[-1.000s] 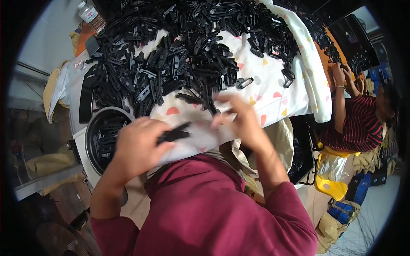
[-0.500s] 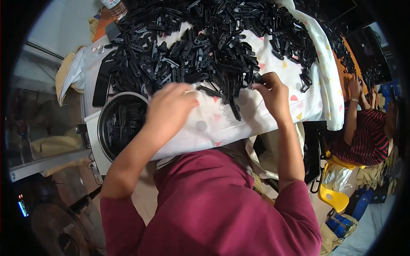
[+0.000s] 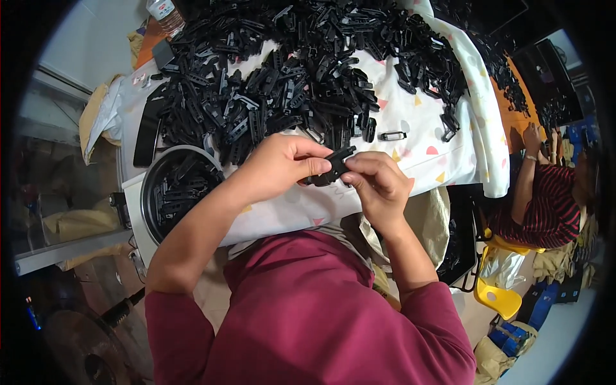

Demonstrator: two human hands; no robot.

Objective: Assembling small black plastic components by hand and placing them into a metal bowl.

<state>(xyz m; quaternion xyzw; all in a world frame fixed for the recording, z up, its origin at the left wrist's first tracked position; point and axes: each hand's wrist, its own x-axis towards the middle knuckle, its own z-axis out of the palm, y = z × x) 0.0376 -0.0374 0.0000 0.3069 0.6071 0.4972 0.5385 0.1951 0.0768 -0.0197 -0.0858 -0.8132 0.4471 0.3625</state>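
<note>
Between my two hands is a small black plastic part (image 3: 336, 165), held just above the near side of the cloth. My left hand (image 3: 282, 162) pinches it between thumb and fingers. On its other side, my right hand (image 3: 380, 181) closes thumb and fingertips round its right end. A large heap of similar black plastic parts (image 3: 276, 83) lies beyond my hands. One oblong piece with a pale middle (image 3: 393, 136) rests on the cloth (image 3: 410, 168), apart from the heap. More black parts (image 3: 179, 196) fill a round metal bowl (image 3: 146, 208) beside my left forearm.
A black phone (image 3: 147, 133) lies behind the bowl, and a water bottle (image 3: 166, 17) stands at the far left. To the right a co-worker in a striped shirt (image 3: 545, 202) sits at another table, near a yellow chair (image 3: 499, 300). A fan (image 3: 86, 346) is at lower left.
My left hand has moved right and my right hand has come in to the left and nearer. They now meet on one black part. The pale-centred piece now shows where my right hand was.
</note>
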